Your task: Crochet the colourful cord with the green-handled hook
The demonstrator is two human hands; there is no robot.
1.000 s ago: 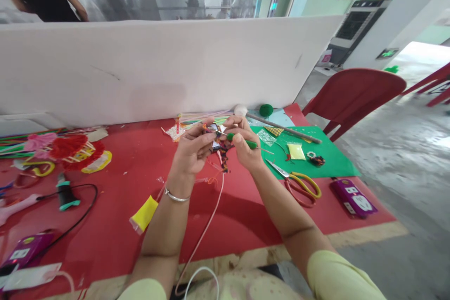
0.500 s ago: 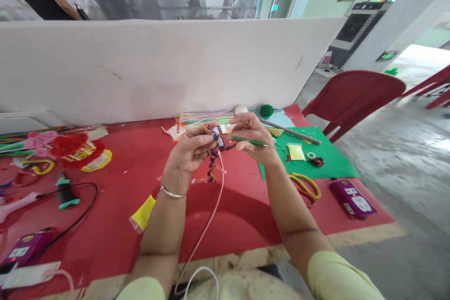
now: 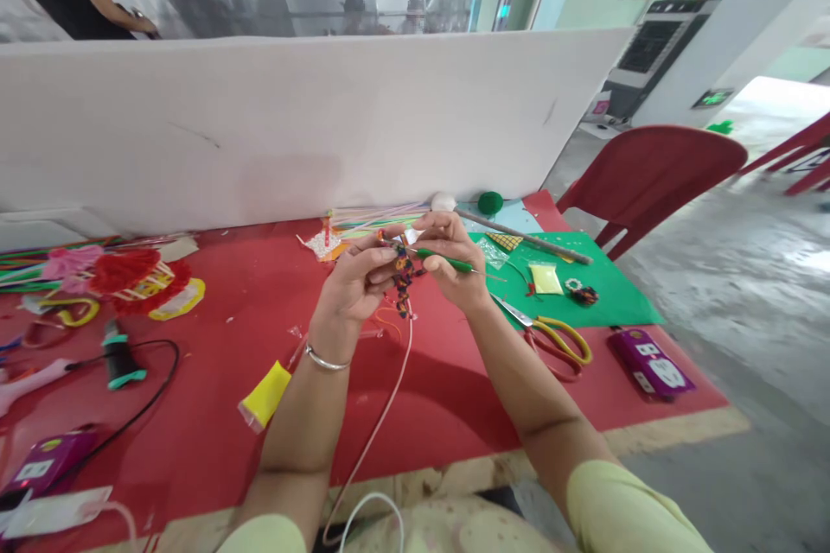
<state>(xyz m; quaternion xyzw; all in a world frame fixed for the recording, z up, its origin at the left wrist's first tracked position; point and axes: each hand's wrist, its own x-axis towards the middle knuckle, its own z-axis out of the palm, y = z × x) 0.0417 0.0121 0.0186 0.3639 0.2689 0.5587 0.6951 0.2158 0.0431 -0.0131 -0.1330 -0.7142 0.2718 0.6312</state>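
Observation:
Over the middle of the red table, my left hand (image 3: 359,278) is closed, pinching a strip of dark multicoloured crochet work (image 3: 403,281) between thumb and fingers. Part of the strip dangles below the fingertips. In my right hand (image 3: 454,255) is a crochet hook (image 3: 447,261) with a green handle, its back end sticking out to the right past the palm. The hook's front end meets the strip near my left fingertips; the tip itself is too small to make out. A pink cord (image 3: 397,397) runs from below the strip down towards me.
Scissors (image 3: 558,344) lie on the right, by a green sheet (image 3: 622,301) with small packets. A purple box (image 3: 650,363) sits near the right edge. Left are a yellow packet (image 3: 264,395), a cutter (image 3: 121,361) and red fringed craft pieces (image 3: 130,276). A white board (image 3: 311,121) stands behind.
My right hand has moved a little left, closer to my left hand, with the hook. The dangling strip hangs differently. More of the scissors shows. The person behind the board has moved an arm.

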